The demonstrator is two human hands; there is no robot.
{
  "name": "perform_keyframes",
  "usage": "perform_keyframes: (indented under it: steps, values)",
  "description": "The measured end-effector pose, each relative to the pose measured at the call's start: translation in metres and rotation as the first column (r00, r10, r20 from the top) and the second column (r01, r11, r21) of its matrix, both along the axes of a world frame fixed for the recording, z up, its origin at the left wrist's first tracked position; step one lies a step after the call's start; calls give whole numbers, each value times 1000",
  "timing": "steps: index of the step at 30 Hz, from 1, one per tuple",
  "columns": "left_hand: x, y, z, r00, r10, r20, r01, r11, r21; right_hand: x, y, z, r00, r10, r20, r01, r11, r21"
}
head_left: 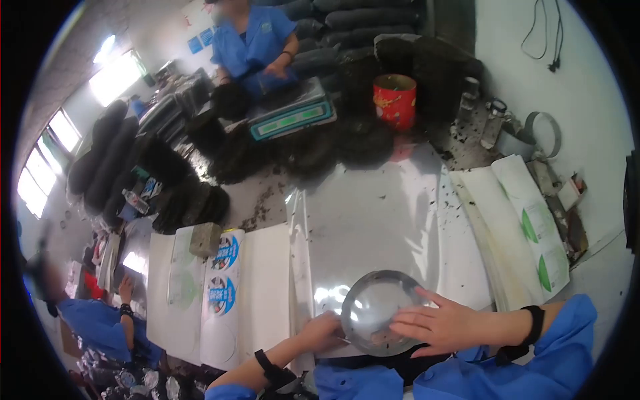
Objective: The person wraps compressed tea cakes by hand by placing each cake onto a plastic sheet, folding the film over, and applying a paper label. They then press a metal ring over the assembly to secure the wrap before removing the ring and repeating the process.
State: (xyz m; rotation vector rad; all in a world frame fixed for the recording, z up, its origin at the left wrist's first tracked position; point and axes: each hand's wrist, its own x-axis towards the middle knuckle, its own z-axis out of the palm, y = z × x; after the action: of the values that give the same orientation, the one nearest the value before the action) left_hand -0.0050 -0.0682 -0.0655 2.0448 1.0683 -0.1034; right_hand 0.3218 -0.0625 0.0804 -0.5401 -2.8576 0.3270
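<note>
A round, shallow metal ring (353,298) with a shiny inside is at the near end of a glossy metal sheet (373,220), close to my body. My right hand (435,324) reaches over its right side, fingers stretched out and apart, fingertips inside the rim. At the ring's left edge is my left hand (325,332), its fingers blurred and partly hidden by the rim, so I cannot tell their grip. Both wrists wear dark bands.
White printed sheets (267,287) lie left, with a small block (205,240) on them; more sheets (527,227) lie right. Dark round cakes (303,153), a scale (293,120) and a red tin (395,101) stand behind. One person (250,43) is across the table, another (100,330) left.
</note>
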Motion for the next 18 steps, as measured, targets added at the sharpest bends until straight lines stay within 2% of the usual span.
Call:
perform_keyframes:
  steps: [1,2,3,4,6,7,8,10,11,12,13,14,16,17,18]
  values:
    - [0,0,2,1000,16,25,-16,1000,-8,16,0,-27,1000,-17,16,17,1000,15]
    - [-3,1,7,985,-162,60,153,980,127,35,1,-53,992,-36,124,36,999,7]
    - [-6,-5,7,986,-125,109,102,975,198,47,3,-69,972,-52,229,54,999,-2]
    - [-9,-12,3,983,-87,161,43,965,258,50,2,-74,968,-60,243,61,998,7]
    - [-7,-9,-8,993,-5,120,-20,978,208,48,0,-81,933,-146,328,131,989,67]
    - [-2,-6,1,999,49,5,-50,991,125,48,1,-86,950,-147,276,138,989,53]
    - [-1,-2,0,999,38,3,-38,991,125,52,1,-84,949,-158,273,149,987,53]
    - [-10,9,-5,994,-47,101,39,996,77,51,7,-82,951,-135,278,140,990,4]
    - [-13,12,-6,993,-91,76,87,994,63,53,9,-87,955,-150,258,151,988,16]
    - [-15,19,-7,970,-173,169,165,985,56,58,7,-92,976,-160,148,172,983,-70]
    - [-17,22,-8,970,-162,179,159,987,32,61,8,-96,984,-172,45,178,971,-161]
    - [-17,23,-11,970,-147,196,149,989,2,63,5,-96,983,-177,44,182,970,-160]
    - [-14,54,-23,966,231,117,-223,972,-76,52,-7,-75,933,-281,-223,184,909,-373]
    - [13,77,45,925,380,-8,-380,925,12,43,-14,-74,935,-283,-214,183,902,-392]
    - [22,109,67,877,458,147,-476,870,126,33,-17,-73,954,-193,-230,121,948,-293]
